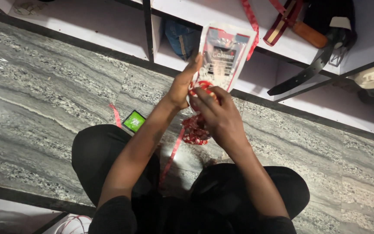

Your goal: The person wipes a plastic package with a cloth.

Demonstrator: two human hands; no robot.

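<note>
I sit on a grey marbled floor with my knees apart. My left hand (182, 84) holds up a clear plastic packet (224, 54) with a red and white printed card inside, fingers along its left edge. At the packet's lower end, my right hand (217, 115) grips a red and white ribbon-like piece (201, 86). Below the hands a bunched red and white ribbon or bow (194, 130) hangs or lies, partly hidden by my right hand. A red ribbon strip (172, 154) trails down toward my lap.
A phone with a lit green screen (134, 121) lies on the floor by my left knee, beside a short red ribbon scrap (116, 116). White shelving (109, 30) ahead holds a blue cloth (180, 39), a black belt (308, 71), and red straps (282, 19).
</note>
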